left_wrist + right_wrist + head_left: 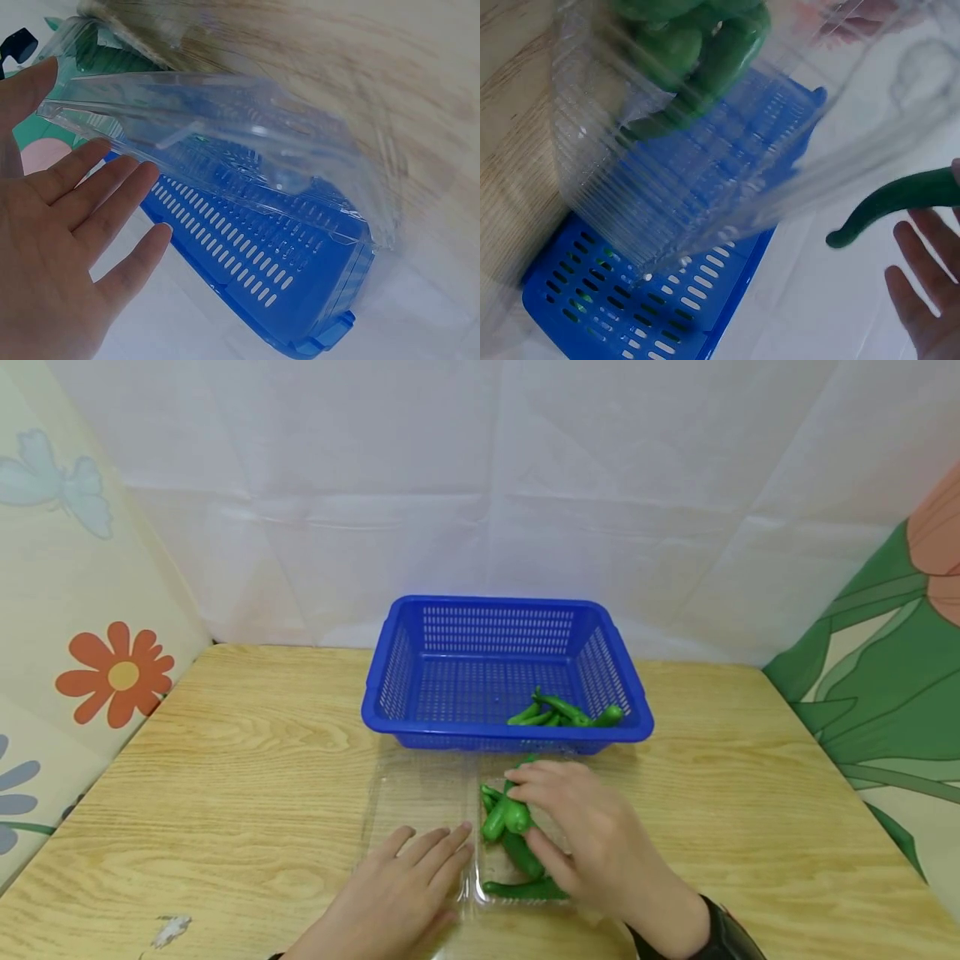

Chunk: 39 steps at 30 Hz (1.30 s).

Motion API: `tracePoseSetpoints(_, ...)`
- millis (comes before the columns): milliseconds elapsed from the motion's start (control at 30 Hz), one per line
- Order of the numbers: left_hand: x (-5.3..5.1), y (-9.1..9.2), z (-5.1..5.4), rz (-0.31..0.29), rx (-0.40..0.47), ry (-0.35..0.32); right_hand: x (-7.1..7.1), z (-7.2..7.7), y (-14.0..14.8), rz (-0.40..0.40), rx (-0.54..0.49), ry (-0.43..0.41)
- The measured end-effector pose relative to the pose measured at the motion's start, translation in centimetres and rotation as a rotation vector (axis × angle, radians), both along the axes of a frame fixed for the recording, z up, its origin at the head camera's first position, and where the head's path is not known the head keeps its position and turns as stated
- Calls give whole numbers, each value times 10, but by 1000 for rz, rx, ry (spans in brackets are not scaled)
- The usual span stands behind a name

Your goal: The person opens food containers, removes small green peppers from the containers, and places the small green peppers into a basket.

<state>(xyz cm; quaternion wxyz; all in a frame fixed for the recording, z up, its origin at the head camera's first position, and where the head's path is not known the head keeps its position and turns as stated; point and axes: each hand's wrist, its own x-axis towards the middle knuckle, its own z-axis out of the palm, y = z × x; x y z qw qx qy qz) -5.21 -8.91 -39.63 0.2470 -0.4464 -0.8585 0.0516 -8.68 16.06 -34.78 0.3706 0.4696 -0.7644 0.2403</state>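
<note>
My right hand (pixel 603 839) grips a green pepper (pixel 900 196) between thumb and fingers, just above the filled half of a clear plastic clamshell box (pixel 491 864). Several green peppers (pixel 521 853) lie in that half, partly hidden by the hand. To the left, my left hand (pixel 397 889) has its fingers spread and straight at the box's opened lid (pixel 420 797), near the hinge. In the left wrist view the fingers (pixel 112 199) are beside the clear plastic edge and hold nothing.
A blue slotted basket (pixel 450 728) stands right behind the box, with several green peppers (pixel 570 710) in its near right corner. The wooden table (pixel 262 760) has a worn white patch (pixel 172 930) at the front left. A white sheet (pixel 487 502) hangs behind.
</note>
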Motion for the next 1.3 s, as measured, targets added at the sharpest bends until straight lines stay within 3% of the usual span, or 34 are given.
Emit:
tracePoseSetpoints(400,0,1,-1,2,0,14,-10,4,9,-55,-75,4)
tracePoseSetpoints(700,-1,1,-2,-2,1,24,-20,7,28,-139,-111,0)
tracePoseSetpoints(833,-1,1,-2,-5,1,29,-23,5,33,-234,-114,-12)
tracePoseSetpoints(1000,-1,1,-2,-9,10,27,-22,4,38,-392,-114,-97)
tracePoseSetpoints(1300,-1,1,-2,-15,15,27,-28,-1,43,-487,-138,-113)
